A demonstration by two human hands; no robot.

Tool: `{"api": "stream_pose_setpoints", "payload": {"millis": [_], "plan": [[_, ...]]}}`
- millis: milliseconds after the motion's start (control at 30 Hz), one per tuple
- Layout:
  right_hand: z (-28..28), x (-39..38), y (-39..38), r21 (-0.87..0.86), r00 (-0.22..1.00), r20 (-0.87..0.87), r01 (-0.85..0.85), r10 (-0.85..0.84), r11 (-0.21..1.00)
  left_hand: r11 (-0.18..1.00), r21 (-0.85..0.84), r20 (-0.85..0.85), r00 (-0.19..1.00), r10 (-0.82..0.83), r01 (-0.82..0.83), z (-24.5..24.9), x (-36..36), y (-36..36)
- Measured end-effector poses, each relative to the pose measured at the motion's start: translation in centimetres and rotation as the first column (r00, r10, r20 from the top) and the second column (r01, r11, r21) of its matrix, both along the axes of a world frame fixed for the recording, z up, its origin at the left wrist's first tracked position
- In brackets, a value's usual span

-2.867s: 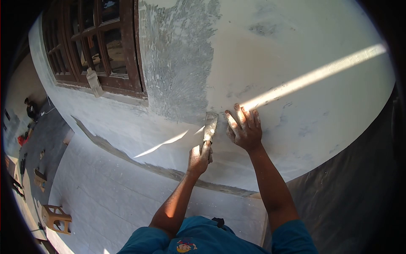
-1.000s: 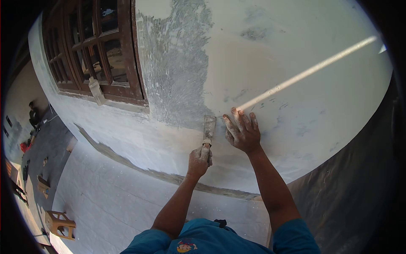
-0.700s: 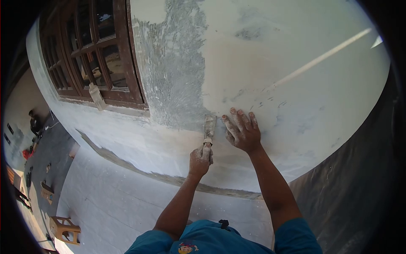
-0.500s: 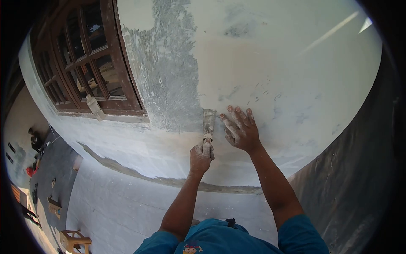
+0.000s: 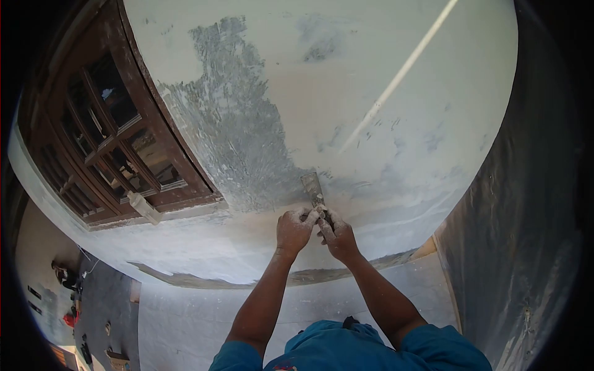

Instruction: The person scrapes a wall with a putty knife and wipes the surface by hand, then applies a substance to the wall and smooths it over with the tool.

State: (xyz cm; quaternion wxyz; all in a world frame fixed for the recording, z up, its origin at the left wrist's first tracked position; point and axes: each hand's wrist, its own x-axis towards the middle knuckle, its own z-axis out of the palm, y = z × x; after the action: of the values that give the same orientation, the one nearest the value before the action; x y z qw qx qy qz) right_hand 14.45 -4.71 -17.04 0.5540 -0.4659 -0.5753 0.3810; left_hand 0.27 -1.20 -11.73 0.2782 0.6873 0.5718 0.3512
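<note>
A scraper (image 5: 312,187) coated in pale dust points up and slightly left against the wall, its flat blade near the lower right edge of the bare grey patch (image 5: 238,136). My left hand (image 5: 294,231) is closed on the handle from the left, its fingers whitened with dust. From the right, my right hand (image 5: 338,237) also grips the handle, thumb and fingers pinched close to the left fingertips. Most of the handle is hidden by the fingers of both hands.
A brown wooden window (image 5: 117,133) fills the upper left, with a pale bottle (image 5: 144,208) at its lower frame. A dark plastic sheet (image 5: 507,247) hangs at right. Light sheeting (image 5: 198,318) covers the floor. A person (image 5: 64,274) is far off at left.
My right hand, spread flat on the wall before, has come down and left onto the scraper's handle. The scraper now leans left, and the view has shifted.
</note>
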Motion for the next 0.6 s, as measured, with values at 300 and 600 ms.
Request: {"api": "stream_pose_setpoints", "payload": {"millis": [300,600], "plan": [[3.8,-3.5,-0.3,-0.155,0.959,-0.274,0.036,-0.078,0.987,0.264,0.725,-0.664,0.547,0.509,0.636,5.3,-10.5,9.2],[2.7,-4.7,-0.2,-0.083,0.953,-0.274,0.115,-0.134,0.990,0.226,0.714,-0.631,0.470,0.617,0.662,4.7,-10.8,9.9]]}}
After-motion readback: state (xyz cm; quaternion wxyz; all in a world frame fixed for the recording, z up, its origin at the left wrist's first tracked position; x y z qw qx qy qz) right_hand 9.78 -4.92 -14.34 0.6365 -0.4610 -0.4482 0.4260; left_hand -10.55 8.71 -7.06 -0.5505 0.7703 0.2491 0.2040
